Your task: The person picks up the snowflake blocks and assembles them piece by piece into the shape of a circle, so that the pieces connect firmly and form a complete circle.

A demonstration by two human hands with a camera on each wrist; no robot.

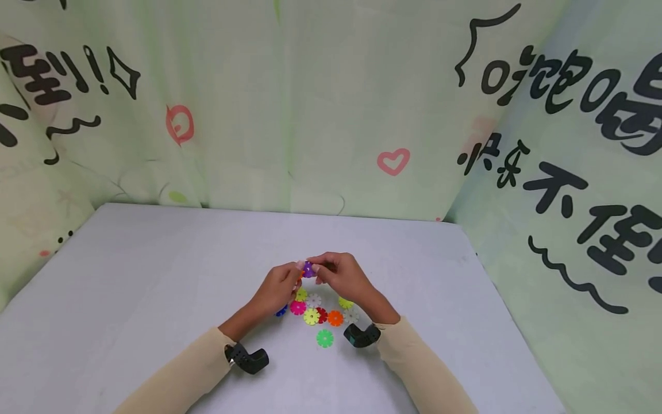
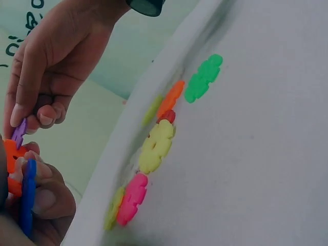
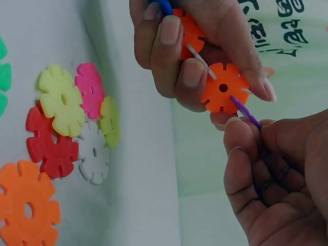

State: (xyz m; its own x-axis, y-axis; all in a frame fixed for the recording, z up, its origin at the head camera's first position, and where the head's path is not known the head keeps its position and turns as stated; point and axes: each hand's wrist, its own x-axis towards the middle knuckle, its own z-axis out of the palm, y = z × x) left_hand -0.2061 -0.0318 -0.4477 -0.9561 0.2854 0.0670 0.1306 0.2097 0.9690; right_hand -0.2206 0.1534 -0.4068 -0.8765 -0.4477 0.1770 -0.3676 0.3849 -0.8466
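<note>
My left hand [image 1: 276, 288] grips a small chain of notched plastic discs above the table. In the right wrist view the chain shows a blue disc [image 3: 163, 6], two orange discs [image 3: 214, 102] and a white disc [image 3: 201, 60] edge-on between the orange ones. With thumb and forefinger my right hand [image 1: 342, 277] pinches a purple disc [image 3: 247, 111], whose edge meets the notched rim of the outer orange disc. The blue disc stands on edge against the left fingers in the left wrist view.
Below the hands, loose discs lie on the white table [image 1: 170, 276]: a green disc [image 1: 324, 338] nearest, an orange disc [image 1: 335, 318], a pink disc [image 1: 297, 307], a red disc [image 3: 51, 146], and several yellow and white ones. Printed curtains [image 1: 331, 103] hang behind and beside the table.
</note>
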